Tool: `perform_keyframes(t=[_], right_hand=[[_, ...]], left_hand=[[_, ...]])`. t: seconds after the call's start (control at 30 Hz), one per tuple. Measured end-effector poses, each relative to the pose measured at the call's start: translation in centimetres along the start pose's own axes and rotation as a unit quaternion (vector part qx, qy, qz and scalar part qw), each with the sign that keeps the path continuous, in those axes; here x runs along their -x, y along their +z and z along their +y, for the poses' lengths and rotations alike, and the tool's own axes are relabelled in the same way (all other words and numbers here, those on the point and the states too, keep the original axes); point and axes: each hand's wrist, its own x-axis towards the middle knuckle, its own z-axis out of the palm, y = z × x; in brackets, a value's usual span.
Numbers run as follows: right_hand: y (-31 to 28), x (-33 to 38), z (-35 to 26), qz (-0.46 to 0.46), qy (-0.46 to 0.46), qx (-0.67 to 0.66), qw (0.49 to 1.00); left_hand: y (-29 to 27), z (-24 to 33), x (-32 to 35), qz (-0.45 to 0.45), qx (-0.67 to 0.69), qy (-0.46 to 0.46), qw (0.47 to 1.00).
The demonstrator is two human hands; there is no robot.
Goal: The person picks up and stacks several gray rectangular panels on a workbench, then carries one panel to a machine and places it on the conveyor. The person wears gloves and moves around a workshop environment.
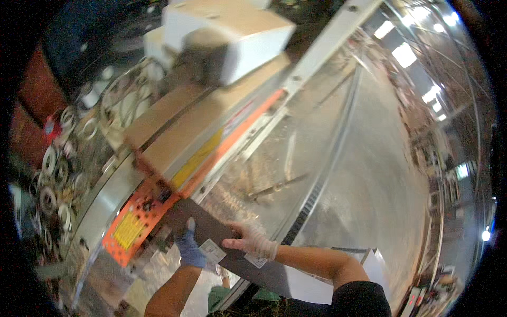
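A long dark grey-brown panel (203, 224) slants across the lower middle, with a white label (212, 251) stuck on it. My left hand (190, 248), in a blue glove, grips the panel's near-left edge with the thumb on top; its other fingers are hidden. On the opposite edge, my right hand (253, 242), in a pale thin glove, closes over the panel beside another white label. The panel's far end reaches an orange perforated plate (145, 211) on a machine.
Beyond the plate, an orange rail (237, 140) runs along the machine, where brown boards lie beside a large white block (259, 50). Rolls of tape-like material (48, 198) crowd the left. White panels (372, 267) stand behind my right arm. A metal track (322, 185) crosses the floor.
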Motion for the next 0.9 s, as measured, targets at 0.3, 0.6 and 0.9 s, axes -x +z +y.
perform_keyframes(t=[0.3,0.6,0.9], right_hand=[[-5.8,1.7,-5.3,0.075,-0.019,0.072,0.994],[-8.9,7.8,-8.7,0.409,-0.205,0.518,0.723],[1.1,37.6,28.5,0.613,-0.142,0.387,0.674]], left_hand=[[6.3,-2.8,-3.5,-0.019,0.002,-0.008,1.0],[12.2,-5.6,-13.6,-0.147,-0.132,-0.032,0.98],[-2.1,-7.4,7.9,-0.293,-0.613,0.329,0.656]])
